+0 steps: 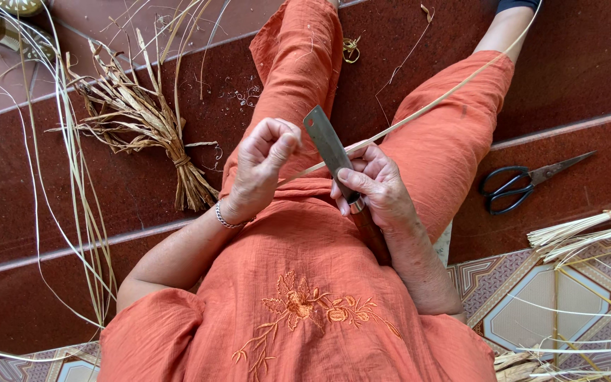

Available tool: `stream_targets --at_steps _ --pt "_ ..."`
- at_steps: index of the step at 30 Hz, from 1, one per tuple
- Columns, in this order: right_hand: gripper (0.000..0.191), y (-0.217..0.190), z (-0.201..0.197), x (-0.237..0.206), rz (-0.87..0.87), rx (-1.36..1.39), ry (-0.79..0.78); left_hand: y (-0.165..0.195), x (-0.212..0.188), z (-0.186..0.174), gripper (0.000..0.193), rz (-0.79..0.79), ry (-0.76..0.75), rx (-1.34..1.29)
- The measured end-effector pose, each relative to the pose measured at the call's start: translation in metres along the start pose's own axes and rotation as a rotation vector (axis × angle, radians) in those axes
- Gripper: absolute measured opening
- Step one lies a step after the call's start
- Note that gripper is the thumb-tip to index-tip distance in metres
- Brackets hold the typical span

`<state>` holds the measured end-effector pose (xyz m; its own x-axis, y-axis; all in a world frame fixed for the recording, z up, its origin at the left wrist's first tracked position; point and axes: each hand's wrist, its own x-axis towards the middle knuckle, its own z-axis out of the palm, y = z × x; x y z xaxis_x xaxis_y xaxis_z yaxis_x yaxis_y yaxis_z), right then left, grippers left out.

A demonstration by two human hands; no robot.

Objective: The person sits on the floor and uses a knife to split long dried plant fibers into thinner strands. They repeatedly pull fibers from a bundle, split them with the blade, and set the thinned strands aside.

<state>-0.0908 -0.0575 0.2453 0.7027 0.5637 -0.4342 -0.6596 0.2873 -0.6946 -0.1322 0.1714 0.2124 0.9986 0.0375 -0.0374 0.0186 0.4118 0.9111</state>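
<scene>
At the far left, long pale strips (72,170) lie loose across the dark red floor (51,233), and just beside them sits a tied bundle of dry peelings (146,120), bound near its lower end; fine curled shavings (238,93) dot the floor near the knee. These scraps suggest a fair amount of stripping is already done.

In the middle, the left hand (259,170) is raised over the lap, its grip pinched narrow, thumb against forefinger, on the near end of a thin cane strip (426,107). The strip runs up and to the right, across the orange trouser leg, and out of view at the top. The right hand (376,187) has its grip wrapped around the handle of a flat-bladed knife (327,145), blade pointing up, the strip touching it where it crosses the fingers. How much of this strip is already worked cannot be told.

Further right, black-handled scissors (525,184) lie untouched on the floor, well apart from both hands. At the right edge, a sheaf of pale straight strips (585,233) rests over a patterned tile.
</scene>
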Motion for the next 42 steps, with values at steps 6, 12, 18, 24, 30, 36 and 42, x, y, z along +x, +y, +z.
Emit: stream_targets --at_steps 6,12,18,24,30,36,42 --pt "0.023 -0.001 -0.005 0.003 0.009 0.072 0.016 0.038 0.013 -0.011 0.009 0.047 0.072 -0.171" --pt "0.024 0.004 -0.001 0.004 0.021 -0.084 0.03 0.06 0.022 -0.022 0.032 0.35 -0.064 0.903" --pt "0.026 0.012 0.011 0.012 0.124 -0.087 -0.039 0.028 -0.002 -0.004 0.016 0.038 -0.28 0.747" --pt "0.022 0.003 -0.001 0.016 0.009 0.016 -0.043 0.027 -0.017 -0.029 0.009 -0.204 -0.251 0.631" --pt "0.02 -0.006 -0.012 0.024 -0.037 0.032 -0.015 0.037 -0.035 -0.052 0.012 -0.414 -0.242 0.36" --pt "0.02 -0.019 -0.022 0.03 -0.097 0.106 -0.012 0.051 -0.051 -0.07 0.013 -0.594 -0.173 0.249" --pt "0.019 -0.026 -0.031 0.044 -0.144 0.113 -0.006 0.064 -0.066 -0.09 0.014 -0.694 -0.128 0.232"
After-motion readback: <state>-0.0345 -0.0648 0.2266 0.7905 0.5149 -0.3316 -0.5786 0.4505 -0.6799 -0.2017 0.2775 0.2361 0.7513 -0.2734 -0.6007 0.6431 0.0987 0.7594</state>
